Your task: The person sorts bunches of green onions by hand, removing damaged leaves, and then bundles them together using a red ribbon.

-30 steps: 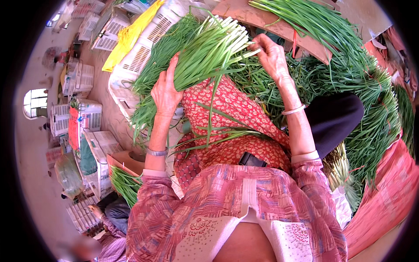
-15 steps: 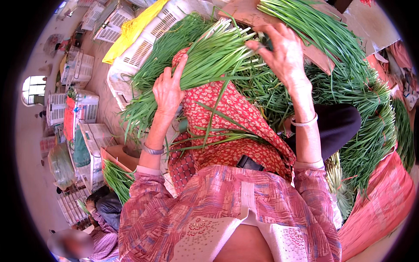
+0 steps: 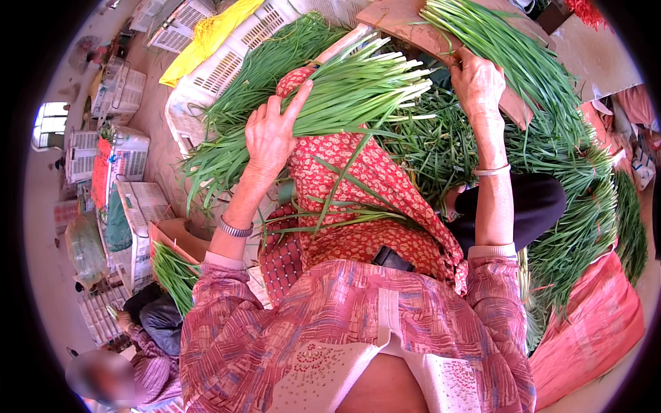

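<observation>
A thick bunch of garlic chives (image 3: pixel 358 89), green leaves with pale cut ends, lies across the far part of my lap over a red flowered apron (image 3: pixel 344 162). My left hand (image 3: pixel 272 134) is wrapped round the leafy part, index finger stretched along it; the pale ends point right. My right hand (image 3: pixel 477 79) is away from the bunch, at the edge of a brown board (image 3: pixel 406 24). Its fingers are bent together, and whatever they pinch is hidden. On that board rests another pile of chives (image 3: pixel 492 41). A few loose leaves lie on the apron.
A white slatted crate (image 3: pixel 184 113) with chives stands at the far left, a yellow cloth (image 3: pixel 206 43) over its side. More chives (image 3: pixel 578 199) are heaped at right beside a red sack (image 3: pixel 585 330). Another person (image 3: pixel 155 365) sits at lower left near stacked crates (image 3: pixel 131 162).
My right hand has left the pale ends of the bunch and moved right to the board's edge, its fingers closing. My left hand still holds the bunch, which has shifted slightly.
</observation>
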A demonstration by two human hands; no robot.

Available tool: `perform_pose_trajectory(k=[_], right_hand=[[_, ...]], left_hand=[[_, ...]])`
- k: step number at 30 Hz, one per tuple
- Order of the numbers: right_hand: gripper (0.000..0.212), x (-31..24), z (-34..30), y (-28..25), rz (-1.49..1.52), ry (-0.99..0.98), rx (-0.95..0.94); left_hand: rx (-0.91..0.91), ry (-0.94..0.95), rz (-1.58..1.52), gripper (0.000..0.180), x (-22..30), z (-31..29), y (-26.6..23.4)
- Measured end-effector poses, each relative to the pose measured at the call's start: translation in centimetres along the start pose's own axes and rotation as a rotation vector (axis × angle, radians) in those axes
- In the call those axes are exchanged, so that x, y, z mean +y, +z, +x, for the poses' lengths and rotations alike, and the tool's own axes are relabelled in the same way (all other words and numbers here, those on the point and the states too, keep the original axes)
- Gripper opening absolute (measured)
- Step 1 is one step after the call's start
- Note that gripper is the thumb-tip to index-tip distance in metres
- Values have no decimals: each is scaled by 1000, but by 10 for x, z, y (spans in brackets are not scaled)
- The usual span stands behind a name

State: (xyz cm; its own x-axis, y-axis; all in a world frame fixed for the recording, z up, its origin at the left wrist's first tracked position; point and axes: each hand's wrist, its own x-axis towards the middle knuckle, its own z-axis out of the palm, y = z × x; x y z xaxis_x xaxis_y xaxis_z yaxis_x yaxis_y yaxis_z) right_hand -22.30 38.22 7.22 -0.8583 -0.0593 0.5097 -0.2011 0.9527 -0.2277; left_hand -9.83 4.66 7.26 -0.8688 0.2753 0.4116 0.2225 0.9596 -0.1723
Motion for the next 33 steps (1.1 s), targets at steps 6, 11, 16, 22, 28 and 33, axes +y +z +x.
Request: perform_pose_trajectory(k=[6,11,16,22,28,33], right_hand=[[17,35,15,-6,-203,228,-121],[31,25,6,-25,60,11,-314],[29,-52,18,-22,479,-446,-271],[12,-61,14,-2,374,-506,-218],[20,25,21,4,-71,-42,-346],[42,-12,37,-3,270,-125,-377]], left_hand=[[12,10,-22,106,-5,2,5],[30,45,-8,106,-6,0,5],[53,67,-23,103,-9,1,7],[4,44,-6,110,-6,2,3],[64,87,-33,102,-10,2,8],[40,81,-34,103,-11,-2,5]])
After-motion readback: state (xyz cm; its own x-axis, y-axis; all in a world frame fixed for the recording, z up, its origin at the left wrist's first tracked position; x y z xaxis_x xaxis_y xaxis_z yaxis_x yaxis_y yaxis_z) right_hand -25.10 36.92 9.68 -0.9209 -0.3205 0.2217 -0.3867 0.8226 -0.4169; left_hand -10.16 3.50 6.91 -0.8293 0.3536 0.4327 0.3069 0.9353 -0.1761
